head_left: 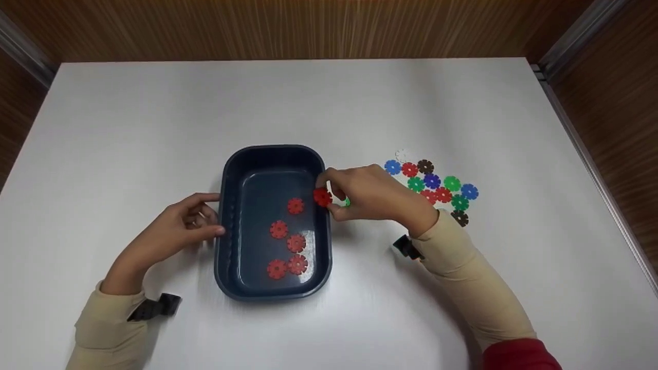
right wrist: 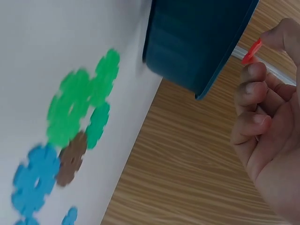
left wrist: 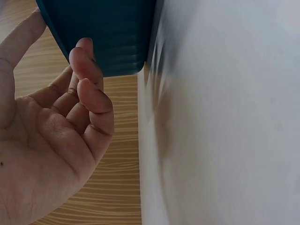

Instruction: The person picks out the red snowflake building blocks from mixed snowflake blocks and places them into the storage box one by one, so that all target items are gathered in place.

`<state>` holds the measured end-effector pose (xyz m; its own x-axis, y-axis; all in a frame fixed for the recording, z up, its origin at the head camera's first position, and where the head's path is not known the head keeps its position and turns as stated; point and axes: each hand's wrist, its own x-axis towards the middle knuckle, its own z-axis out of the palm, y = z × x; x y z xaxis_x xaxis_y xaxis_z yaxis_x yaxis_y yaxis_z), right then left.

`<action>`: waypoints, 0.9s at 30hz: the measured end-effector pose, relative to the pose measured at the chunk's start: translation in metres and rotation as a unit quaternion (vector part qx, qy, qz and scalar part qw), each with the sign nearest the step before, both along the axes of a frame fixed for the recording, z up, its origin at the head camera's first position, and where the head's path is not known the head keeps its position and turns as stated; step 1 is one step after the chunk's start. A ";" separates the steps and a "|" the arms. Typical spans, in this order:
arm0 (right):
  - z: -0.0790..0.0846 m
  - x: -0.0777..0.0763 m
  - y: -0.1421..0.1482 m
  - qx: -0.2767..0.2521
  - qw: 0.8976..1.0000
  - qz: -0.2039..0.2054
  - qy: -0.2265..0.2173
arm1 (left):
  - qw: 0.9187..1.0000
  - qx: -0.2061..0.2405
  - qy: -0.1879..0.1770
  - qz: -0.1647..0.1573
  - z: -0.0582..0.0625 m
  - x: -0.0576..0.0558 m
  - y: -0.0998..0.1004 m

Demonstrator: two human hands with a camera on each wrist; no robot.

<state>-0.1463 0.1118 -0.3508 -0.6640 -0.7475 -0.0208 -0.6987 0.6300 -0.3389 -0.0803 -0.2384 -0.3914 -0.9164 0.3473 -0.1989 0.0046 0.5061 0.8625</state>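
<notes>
A dark blue plastic tray (head_left: 272, 296) lies on the white table, with several red flower-shaped discs (head_left: 296, 243) spread inside it. At its right rim my right hand (head_left: 378, 192) pinches another red flower-shaped disc (head_left: 322, 197) between thumb and index finger. That disc (right wrist: 252, 50) appears edge-on above the rim in the right wrist view. My left hand (head_left: 177, 228) touches the left side of the tray, thumb at the rim and index finger extended against it. The left hand's other fingers (left wrist: 96, 101) curl loosely beside the outer wall in the left wrist view.
To the right, a loose group of flower-shaped discs in blue, green, brown, red and white lies on the table, including a dark blue disc (head_left: 432, 181). Under my right hand a green disc (head_left: 347, 202) partly shows. Wood-grain panels (head_left: 288, 31) border the table.
</notes>
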 end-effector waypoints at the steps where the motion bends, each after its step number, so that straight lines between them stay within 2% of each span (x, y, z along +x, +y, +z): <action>1: -0.001 0.001 -0.002 -0.001 1.000 0.004 0.001 | 1.000 -0.002 0.000 0.000 0.000 0.000 0.000; 9: -0.006 0.004 -0.010 -0.006 0.999 0.033 -0.001 | 1.000 0.000 -0.006 -0.001 0.001 0.000 0.000; 27: -0.006 0.004 -0.010 0.010 0.998 0.043 -0.040 | 1.000 0.006 -0.006 0.000 0.001 0.000 0.000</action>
